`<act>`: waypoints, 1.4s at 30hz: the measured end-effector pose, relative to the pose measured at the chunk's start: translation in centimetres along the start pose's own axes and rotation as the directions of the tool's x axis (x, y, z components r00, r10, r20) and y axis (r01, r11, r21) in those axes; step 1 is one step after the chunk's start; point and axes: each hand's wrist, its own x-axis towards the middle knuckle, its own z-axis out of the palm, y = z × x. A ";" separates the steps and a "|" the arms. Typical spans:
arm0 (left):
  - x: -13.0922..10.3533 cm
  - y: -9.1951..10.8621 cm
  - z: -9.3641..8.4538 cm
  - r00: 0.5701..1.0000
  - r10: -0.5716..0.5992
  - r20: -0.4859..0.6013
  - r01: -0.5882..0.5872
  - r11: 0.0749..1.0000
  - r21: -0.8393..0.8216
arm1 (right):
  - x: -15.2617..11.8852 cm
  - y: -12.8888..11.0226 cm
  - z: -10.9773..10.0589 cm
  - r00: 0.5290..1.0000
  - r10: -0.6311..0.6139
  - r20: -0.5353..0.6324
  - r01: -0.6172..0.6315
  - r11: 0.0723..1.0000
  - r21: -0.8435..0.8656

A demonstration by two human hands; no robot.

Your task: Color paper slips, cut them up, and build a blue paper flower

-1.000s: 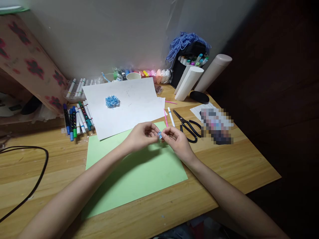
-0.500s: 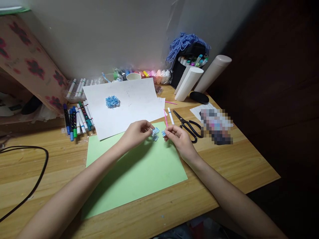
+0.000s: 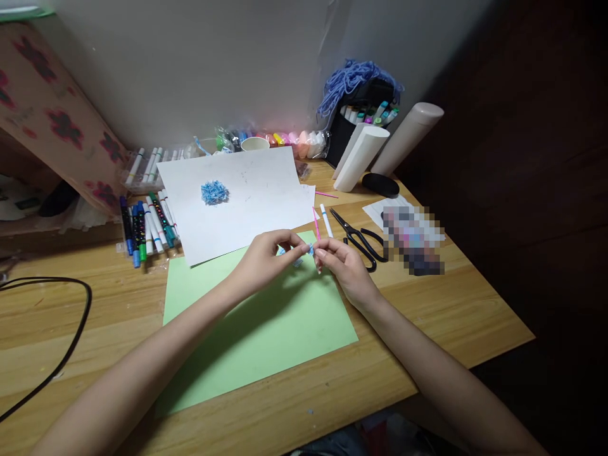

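Over the upper right of the green sheet (image 3: 256, 329), my left hand (image 3: 270, 256) pinches a small light-blue piece (image 3: 310, 249). My right hand (image 3: 344, 269) has its fingers closed on the same piece from the other side, so the fingertips nearly meet. More light-blue bits (image 3: 297, 261) show under the fingers of my left hand, partly hidden. A fluffy blue clump (image 3: 215, 192) rests on the white paper (image 3: 251, 209) behind. Just beyond my right fingers stands a thin pink stick (image 3: 316, 221); its lower end is hidden.
Black scissors (image 3: 358, 237) and a white marker (image 3: 325, 220) lie right of the paper. Many markers (image 3: 149, 228) are at the left, a black cable (image 3: 85, 310) nearer. Rolls (image 3: 363, 158) and a pen holder (image 3: 335, 139) with blue yarn (image 3: 351, 82) stand at the back right.
My left hand's fingertips have moved right to meet the piece at my right hand. The bits at my left hand are now more covered by its fingers.
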 end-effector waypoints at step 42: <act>-0.9 1.7 0.2 0.992 0.024 -0.124 -0.029 0.999 -0.042 | -1.9 -1.8 0.4 0.894 -0.426 -0.138 0.362 0.870 -0.335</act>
